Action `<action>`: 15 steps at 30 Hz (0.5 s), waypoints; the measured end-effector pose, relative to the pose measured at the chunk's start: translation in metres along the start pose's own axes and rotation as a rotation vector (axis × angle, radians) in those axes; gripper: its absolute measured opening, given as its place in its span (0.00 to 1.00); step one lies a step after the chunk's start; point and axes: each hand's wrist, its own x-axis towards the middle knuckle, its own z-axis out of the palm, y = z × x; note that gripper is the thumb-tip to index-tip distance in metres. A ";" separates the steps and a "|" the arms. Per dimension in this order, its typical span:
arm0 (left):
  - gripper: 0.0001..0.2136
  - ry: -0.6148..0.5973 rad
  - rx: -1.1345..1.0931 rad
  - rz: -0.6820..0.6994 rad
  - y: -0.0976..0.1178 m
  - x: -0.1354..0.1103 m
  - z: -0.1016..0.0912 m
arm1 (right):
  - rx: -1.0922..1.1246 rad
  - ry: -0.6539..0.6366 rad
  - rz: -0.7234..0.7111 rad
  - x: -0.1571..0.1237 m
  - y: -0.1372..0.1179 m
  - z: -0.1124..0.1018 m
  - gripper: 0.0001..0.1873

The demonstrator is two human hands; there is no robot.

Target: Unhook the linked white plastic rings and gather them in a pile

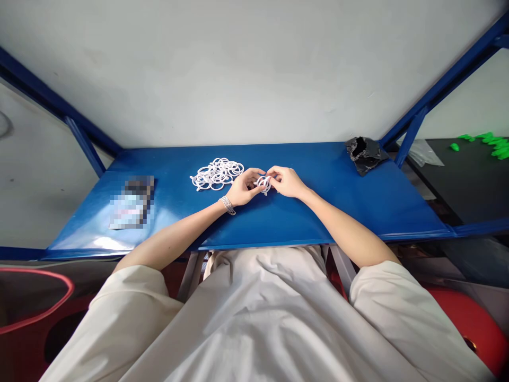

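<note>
White rings [263, 184], several together, are held between my two hands just above the blue table [302, 223]. My left hand [243, 189], with a bracelet at the wrist, is closed on their left side, thumb and fingers pinching. From the right, my right hand [287, 181] pinches the same rings with thumb and forefinger. The fingers partly hide them, so how they are joined cannot be made out. A loose pile of white rings [214, 174] with small knobs lies on the table just left of my left hand.
A crumpled black plastic bag [365, 155] lies at the table's back right. At the left is a pixelated flat item [133, 204]. Blue frame bars [413, 132] rise at both sides. Green pieces [493, 143] lie on a dark surface at the far right.
</note>
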 end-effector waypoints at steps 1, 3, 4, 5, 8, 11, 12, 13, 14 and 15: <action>0.25 -0.002 -0.036 0.007 -0.001 0.000 0.000 | 0.012 0.014 0.016 0.001 0.001 0.000 0.07; 0.26 0.000 -0.098 0.023 -0.004 0.001 0.001 | 0.048 0.025 0.053 0.003 0.005 0.000 0.08; 0.26 0.006 -0.121 0.026 -0.005 0.002 0.001 | 0.073 0.019 0.071 0.004 0.006 0.000 0.08; 0.26 0.013 -0.141 0.026 -0.007 0.002 0.001 | 0.104 0.004 0.087 0.005 0.008 0.000 0.08; 0.25 0.048 -0.186 0.010 -0.012 0.003 0.002 | 0.192 -0.049 0.113 0.006 0.011 0.002 0.08; 0.26 0.099 -0.200 0.011 -0.014 0.004 0.001 | 0.249 -0.042 0.121 0.007 0.012 0.002 0.07; 0.26 0.115 -0.194 0.015 -0.014 0.005 0.001 | 0.262 -0.027 0.121 0.008 0.012 0.002 0.07; 0.27 0.130 -0.188 0.020 -0.013 0.006 0.000 | 0.269 -0.008 0.119 0.008 0.012 0.001 0.07; 0.26 0.142 -0.186 0.024 -0.012 0.006 -0.001 | 0.269 0.014 0.116 0.009 0.012 0.000 0.06; 0.26 0.152 -0.190 0.027 -0.011 0.007 -0.003 | 0.261 0.033 0.111 0.009 0.013 -0.001 0.06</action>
